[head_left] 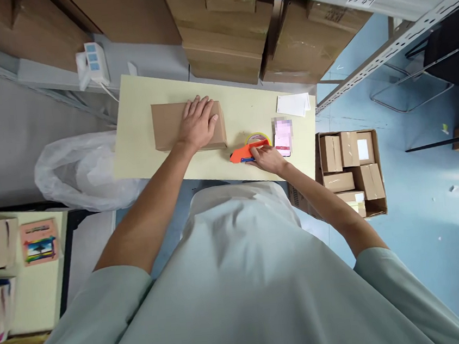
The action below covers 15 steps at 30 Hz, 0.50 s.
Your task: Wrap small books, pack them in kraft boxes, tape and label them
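Right of box (168,126), carton (319,163) of parcels (370,181)

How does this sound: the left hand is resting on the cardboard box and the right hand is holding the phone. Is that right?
Not quite: the right hand is holding the orange tape dispenser; the phone lies on the table near it. The head view shows this. The left hand is resting on the cardboard box.
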{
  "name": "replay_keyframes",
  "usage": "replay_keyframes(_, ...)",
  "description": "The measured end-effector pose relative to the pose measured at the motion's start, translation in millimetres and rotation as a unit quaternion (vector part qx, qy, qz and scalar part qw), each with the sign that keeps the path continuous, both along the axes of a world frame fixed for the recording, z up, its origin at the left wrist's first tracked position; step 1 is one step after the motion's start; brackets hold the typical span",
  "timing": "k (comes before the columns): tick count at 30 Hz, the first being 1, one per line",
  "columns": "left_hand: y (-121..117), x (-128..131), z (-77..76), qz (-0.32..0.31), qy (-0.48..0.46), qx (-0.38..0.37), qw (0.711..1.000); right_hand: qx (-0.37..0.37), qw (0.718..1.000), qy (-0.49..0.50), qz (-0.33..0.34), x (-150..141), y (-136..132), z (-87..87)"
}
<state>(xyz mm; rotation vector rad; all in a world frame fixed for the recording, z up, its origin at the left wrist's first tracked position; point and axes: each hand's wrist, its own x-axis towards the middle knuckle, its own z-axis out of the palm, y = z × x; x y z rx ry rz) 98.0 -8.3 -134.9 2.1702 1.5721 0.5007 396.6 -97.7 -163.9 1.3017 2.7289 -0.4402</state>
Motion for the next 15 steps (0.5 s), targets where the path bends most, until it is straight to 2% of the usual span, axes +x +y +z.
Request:
replay_keyframes(5, 1.7, -1.4, -3.0, -0.010, -0.010, 0.006, 1.000, 0.010, 1.000, 0.004, -0.010, -8.3, -1.7, -7.1)
replay_keyframes(15, 3.1, -0.6, -5.2, -0.015, -0.021, 0.013, 1.000, 0.034, 0.998, -0.040, -0.022, -18.7, -0.3, -9.9)
